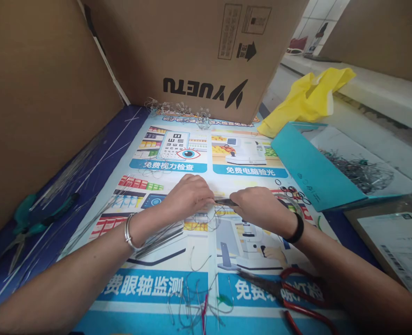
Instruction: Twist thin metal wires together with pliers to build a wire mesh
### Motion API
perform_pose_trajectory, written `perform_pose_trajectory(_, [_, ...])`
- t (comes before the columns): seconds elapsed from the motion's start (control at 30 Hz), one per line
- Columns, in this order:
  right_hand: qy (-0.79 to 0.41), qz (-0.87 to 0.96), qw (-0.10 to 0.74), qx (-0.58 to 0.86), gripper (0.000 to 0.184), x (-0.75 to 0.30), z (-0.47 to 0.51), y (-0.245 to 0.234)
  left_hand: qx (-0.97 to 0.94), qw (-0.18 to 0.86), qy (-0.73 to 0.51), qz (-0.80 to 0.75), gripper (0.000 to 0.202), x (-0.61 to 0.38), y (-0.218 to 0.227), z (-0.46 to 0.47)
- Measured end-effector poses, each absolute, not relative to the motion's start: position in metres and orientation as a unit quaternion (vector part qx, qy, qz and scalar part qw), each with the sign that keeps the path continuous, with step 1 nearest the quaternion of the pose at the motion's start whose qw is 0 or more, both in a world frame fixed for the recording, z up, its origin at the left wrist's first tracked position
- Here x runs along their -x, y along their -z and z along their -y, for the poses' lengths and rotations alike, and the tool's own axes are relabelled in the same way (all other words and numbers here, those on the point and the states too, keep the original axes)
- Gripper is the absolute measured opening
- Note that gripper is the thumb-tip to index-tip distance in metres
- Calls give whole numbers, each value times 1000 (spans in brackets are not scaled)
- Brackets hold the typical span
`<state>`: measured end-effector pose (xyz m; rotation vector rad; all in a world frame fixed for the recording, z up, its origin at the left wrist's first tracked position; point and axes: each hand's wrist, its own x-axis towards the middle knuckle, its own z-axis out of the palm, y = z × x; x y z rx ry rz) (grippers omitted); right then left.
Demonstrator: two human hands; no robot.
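My left hand [188, 195] and my right hand [258, 207] meet over a printed poster [178, 158] on the table. Both have their fingers curled. Between them runs a small dark tool [225, 201], its tip toward the left hand and its body under the right hand. The left fingers pinch thin wire at that tip. A bundle of straight thin wires [157, 239] lies under my left wrist, which wears a silver bangle. Loose bent wire pieces [199, 302] lie near the front edge. A black band circles my right wrist.
Red-handled pliers [289, 293] lie by my right forearm. Teal-handled pliers [28, 223] and long wires rest at the left. A teal box lid [310, 172] with tangled wire sits at the right, a yellow bag [307, 100] behind it. Cardboard boxes [199, 51] stand behind and left.
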<state>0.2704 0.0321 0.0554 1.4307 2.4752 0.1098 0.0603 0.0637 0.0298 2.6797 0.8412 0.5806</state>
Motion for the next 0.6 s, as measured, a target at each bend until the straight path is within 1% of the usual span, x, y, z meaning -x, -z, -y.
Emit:
perform_pose_trajectory(0.2, [-27, -863, 131, -487, 30, -275, -30, -59, -925, 106, -218, -293, 29, -58, -26, -61])
perform_pose_trajectory(0.37, [-16, -868, 148, -473, 33, -275, -26, -61, -921, 72, -228, -307, 29, -59, -23, -57])
perform_pose_trajectory(0.6, [-13, -868, 156, -472, 32, -266, -26, -66, -921, 72, -242, -297, 28, -61, -22, -55])
